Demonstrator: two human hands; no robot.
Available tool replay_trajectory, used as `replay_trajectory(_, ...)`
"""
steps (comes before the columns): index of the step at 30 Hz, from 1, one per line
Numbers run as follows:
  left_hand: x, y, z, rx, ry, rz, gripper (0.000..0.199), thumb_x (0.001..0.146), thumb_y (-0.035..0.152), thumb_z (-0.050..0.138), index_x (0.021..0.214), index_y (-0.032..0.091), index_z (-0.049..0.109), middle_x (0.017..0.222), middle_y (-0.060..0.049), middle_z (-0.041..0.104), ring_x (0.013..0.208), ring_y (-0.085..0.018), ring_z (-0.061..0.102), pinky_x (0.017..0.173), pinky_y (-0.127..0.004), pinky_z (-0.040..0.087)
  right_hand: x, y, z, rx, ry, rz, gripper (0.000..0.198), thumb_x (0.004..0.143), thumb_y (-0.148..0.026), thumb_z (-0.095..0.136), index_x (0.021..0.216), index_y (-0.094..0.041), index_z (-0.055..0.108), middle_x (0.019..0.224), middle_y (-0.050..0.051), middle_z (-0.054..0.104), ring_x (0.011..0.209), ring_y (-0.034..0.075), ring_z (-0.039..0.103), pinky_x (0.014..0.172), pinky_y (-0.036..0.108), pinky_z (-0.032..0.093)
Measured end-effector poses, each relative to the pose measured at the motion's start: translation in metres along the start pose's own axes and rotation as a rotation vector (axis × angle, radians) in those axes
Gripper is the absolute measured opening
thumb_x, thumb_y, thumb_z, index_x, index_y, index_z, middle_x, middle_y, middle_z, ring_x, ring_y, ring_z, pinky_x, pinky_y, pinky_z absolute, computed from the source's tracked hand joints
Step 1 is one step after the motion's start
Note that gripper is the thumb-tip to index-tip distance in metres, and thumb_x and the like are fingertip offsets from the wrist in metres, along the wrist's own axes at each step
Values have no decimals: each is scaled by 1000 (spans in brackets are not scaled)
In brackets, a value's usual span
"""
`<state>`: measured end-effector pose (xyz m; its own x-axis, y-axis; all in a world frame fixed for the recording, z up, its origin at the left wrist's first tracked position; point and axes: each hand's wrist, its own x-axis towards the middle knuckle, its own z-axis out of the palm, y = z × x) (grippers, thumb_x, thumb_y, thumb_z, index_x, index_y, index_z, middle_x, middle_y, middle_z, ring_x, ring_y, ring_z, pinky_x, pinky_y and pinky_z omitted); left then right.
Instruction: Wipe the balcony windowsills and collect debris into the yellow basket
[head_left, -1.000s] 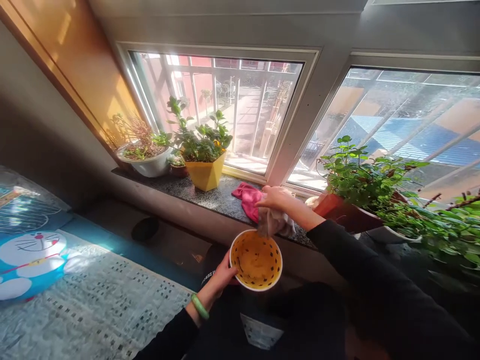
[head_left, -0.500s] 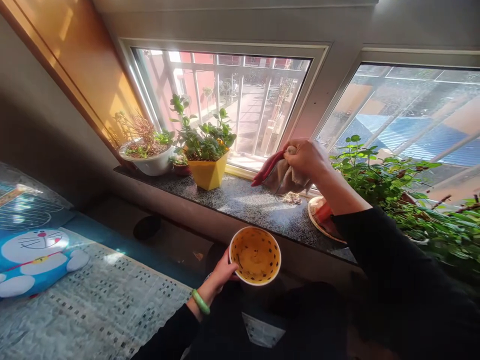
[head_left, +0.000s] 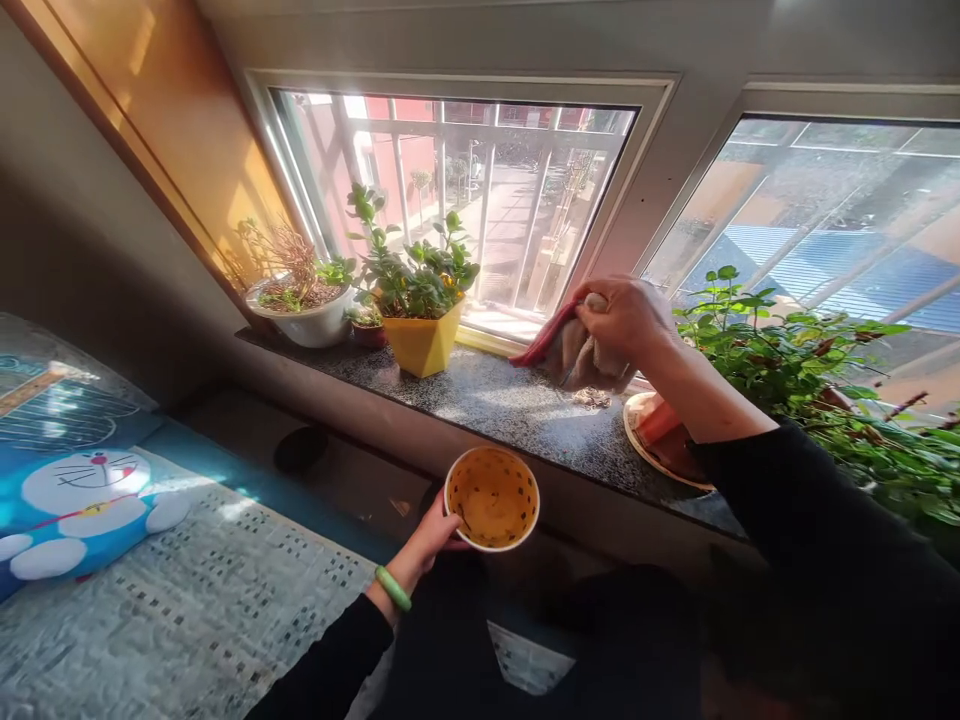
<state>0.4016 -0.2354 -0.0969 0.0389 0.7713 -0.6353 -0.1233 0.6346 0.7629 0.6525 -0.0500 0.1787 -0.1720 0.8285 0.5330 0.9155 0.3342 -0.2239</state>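
My left hand (head_left: 433, 533) grips the side of a round tub (head_left: 492, 500), yellow-orange inside with dark marks and a white rim. The tub is held tilted in front of the windowsill (head_left: 495, 400), its open top facing me. My right hand (head_left: 626, 312) is closed on a bunched cloth (head_left: 574, 350), greyish-beige with a red edge, which hangs over the sill. Just below the cloth lies a small heap of dry debris (head_left: 592, 398) on the speckled stone. My right fingertips are partly hidden in the folds.
A yellow pot (head_left: 421, 340) with a leafy plant and a white pot (head_left: 304, 318) stand on the left of the sill, with a small dark red pot (head_left: 369, 330) between them. Right of my hand is an orange-brown pot (head_left: 660, 435) on a saucer. A blue-and-white plush (head_left: 90, 510) lies on the bed.
The tub in my left hand has moved slightly left and up in view. My right hand keeps its grip on the cloth, which hangs a little differently. The view has shifted slightly.
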Motion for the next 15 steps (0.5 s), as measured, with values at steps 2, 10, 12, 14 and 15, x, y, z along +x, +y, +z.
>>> replay_trajectory(2,2,6,-5,-6,17,17,90,68,7,58,153,25,35,138,-14,58,86,-22,71,61,-29,63,-5,-6,7,-32,27,-26,24,85,-26,55,99,-22,74,101,8,71,87,21,63,73,33,46)
replay_trajectory(10,3,18,-11,4,17,34,91,68,5,57,153,24,33,136,-14,57,77,-17,71,57,-26,62,15,-1,14,18,-62,64,21,85,-29,59,98,-24,75,99,6,73,89,25,65,79,37,49)
replay_trajectory(12,3,18,-11,6,15,37,91,68,5,56,154,23,32,135,-15,58,78,-18,71,56,-26,62,17,0,3,29,65,58,22,87,-31,58,101,-25,75,103,9,73,95,29,65,83,41,49)
replay_trajectory(14,3,18,-12,8,17,29,91,68,4,56,154,23,32,136,-14,58,78,-18,70,57,-25,62,13,-1,4,-10,100,43,25,89,-30,54,104,-24,74,106,11,72,99,30,63,83,42,48)
replay_trajectory(15,3,19,-12,8,15,27,91,68,4,56,154,23,32,136,-14,58,78,-17,70,57,-25,62,11,-2,8,-31,44,38,26,89,-28,53,104,-23,74,105,11,72,98,29,63,81,41,48)
